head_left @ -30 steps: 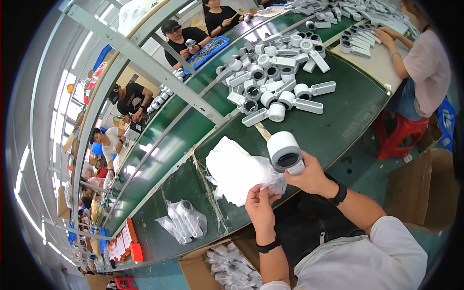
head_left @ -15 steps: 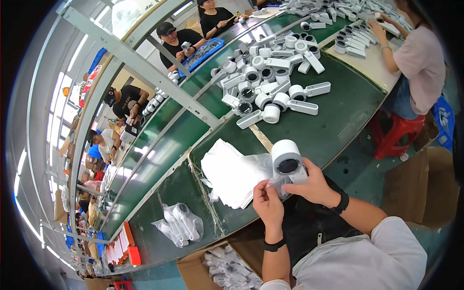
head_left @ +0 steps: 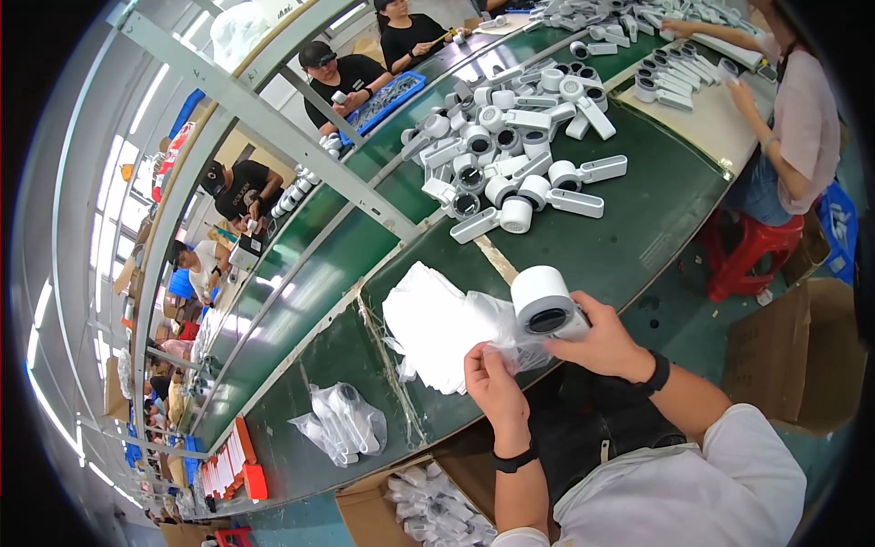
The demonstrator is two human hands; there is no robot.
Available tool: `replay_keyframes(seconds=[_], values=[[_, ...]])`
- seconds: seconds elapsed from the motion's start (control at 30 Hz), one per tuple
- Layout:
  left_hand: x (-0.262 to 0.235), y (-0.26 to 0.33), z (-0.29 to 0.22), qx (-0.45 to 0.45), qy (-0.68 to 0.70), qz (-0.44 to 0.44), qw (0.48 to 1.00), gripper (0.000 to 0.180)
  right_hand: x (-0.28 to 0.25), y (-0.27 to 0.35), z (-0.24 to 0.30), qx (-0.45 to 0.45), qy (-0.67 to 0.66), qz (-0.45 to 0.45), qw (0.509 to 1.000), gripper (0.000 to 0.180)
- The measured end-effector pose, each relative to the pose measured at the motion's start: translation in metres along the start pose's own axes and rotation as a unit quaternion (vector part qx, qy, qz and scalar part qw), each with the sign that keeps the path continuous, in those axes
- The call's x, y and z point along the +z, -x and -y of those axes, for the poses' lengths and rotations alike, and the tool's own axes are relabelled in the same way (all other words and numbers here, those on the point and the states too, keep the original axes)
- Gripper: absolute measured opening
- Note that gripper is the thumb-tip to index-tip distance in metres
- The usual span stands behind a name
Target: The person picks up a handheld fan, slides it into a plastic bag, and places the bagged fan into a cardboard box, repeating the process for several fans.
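Bags first: a stack of clear plastic bags [head_left: 437, 324] lies on the green conveyor belt [head_left: 638, 210], just left of the white handheld fan [head_left: 547, 308] the person holds at the belt's near edge. The right hand [head_left: 606, 345] is wrapped around the fan's handle, its round head tipped toward the camera. The left hand [head_left: 492, 381] pinches the top bag's edge just beside the fan, so the hands sit close together. Farther up the belt from the fan lies a heap of identical white fans [head_left: 510, 164]. Left of the bag stack rests a filled clear bag [head_left: 342, 421] of white parts. Below it, off the belt, an open cardboard box [head_left: 428, 510] holds more bagged white pieces. Across the belt, a blue tray [head_left: 387, 96] sits before seated workers in black; a red stool [head_left: 752, 255] stands right of the fan.
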State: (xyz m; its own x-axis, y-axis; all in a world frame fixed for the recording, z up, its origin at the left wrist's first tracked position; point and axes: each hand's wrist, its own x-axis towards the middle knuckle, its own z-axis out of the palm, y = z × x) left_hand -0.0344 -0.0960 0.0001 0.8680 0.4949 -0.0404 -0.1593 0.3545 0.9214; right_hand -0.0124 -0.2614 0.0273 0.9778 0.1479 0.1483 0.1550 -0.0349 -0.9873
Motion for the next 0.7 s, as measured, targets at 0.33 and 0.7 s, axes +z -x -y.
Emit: replay_keyframes(seconds=[0.33, 0.7], values=[[0.005, -0.002, -0.014, 0.003, -0.079, 0.085, 0.993, 0.012, -0.05, 0.005, 0.021, 0.023, 0.195, 0.347, 0.917, 0.096], [-0.025, -0.007, -0.024, 0.03, -0.146, 0.198, 0.969, 0.008, -0.034, -0.006, -0.002, 0.05, 0.13, 0.343, 0.929, 0.056]])
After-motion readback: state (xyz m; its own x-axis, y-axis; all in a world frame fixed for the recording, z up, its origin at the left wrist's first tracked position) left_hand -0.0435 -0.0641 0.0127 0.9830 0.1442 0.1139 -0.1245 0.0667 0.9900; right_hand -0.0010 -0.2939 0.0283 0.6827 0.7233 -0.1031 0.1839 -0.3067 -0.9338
